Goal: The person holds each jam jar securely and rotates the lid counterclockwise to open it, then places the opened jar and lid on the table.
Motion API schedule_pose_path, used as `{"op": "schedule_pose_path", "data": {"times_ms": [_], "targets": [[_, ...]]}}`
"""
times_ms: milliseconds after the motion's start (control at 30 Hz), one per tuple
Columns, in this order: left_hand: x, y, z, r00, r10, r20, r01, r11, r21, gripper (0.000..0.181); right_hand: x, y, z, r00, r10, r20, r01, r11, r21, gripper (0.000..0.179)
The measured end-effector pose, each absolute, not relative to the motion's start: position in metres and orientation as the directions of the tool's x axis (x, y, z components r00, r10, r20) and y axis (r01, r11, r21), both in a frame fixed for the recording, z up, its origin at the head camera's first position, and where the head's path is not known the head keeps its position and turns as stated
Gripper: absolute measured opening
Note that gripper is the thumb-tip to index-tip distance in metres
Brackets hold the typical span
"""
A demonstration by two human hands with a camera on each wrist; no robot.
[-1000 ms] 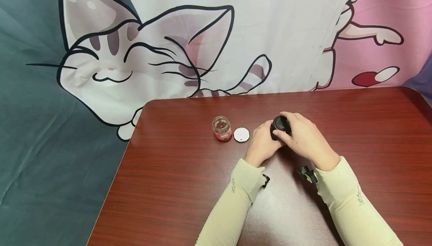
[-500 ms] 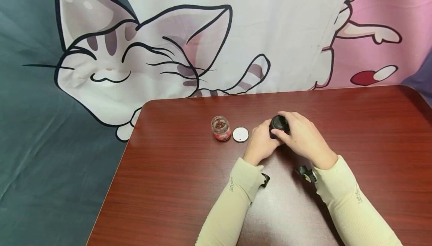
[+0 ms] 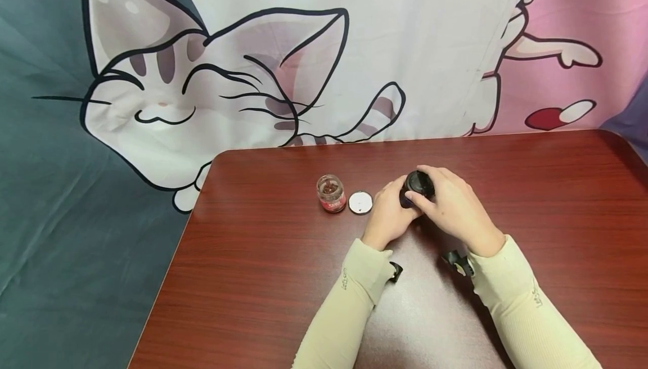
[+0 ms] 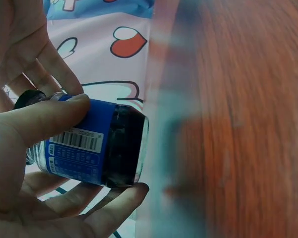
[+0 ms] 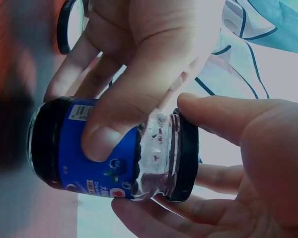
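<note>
A glass jam jar (image 5: 159, 153) with a blue label showing blueberries and dark contents is between my hands, lid upward and slightly tilted. My left hand (image 3: 388, 214) grips the jar's body, its thumb pressed across the label near the barcode. From the other side, my right hand (image 3: 453, 206) holds the black lid (image 5: 187, 156), thumb and fingers around its rim. Under the lid, clear glass and threads of the neck show in the right wrist view. The jar's base is just above the table in the left wrist view.
Left of my hands, an uncovered glass jar (image 3: 332, 196) with a red label stands with some dark contents inside. Beside it lies a lid (image 3: 360, 202), white face up with a dark rim. The wooden table (image 3: 253, 256) meets a cartoon cat curtain (image 3: 430, 31) behind.
The jam jar has risen and tilted slightly between both hands, showing a little more of its side. The red-labelled jar and loose lid stay where they were on the table.
</note>
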State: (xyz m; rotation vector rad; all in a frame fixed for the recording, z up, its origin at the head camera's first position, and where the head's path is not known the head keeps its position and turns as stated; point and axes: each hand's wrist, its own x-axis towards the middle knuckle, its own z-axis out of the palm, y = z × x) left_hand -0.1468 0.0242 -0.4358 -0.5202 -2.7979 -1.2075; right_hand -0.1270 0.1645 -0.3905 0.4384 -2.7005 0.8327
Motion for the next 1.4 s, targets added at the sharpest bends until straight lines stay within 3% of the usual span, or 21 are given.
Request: {"op": "schedule_pose_path", "data": {"times_ms": [1000, 1400], "targets": [[-0.1436, 0.0186, -0.4357, -0.909, 0.216, 0.356, 0.408, 0.639, 0.652, 0.055, -0.1221, 0.1557, -0.3859, -0.891, -0.175, 0.418, -0.388, 0.77, -0.506, 0.056], [-0.1427, 0.021, -0.4363, -0.896, 0.152, 0.418, 0.412, 0.637, 0.651, 0.047, -0.1226, 0.1559, -0.386, -0.899, -0.151, 0.411, -0.369, 0.767, -0.525, 0.058]]}}
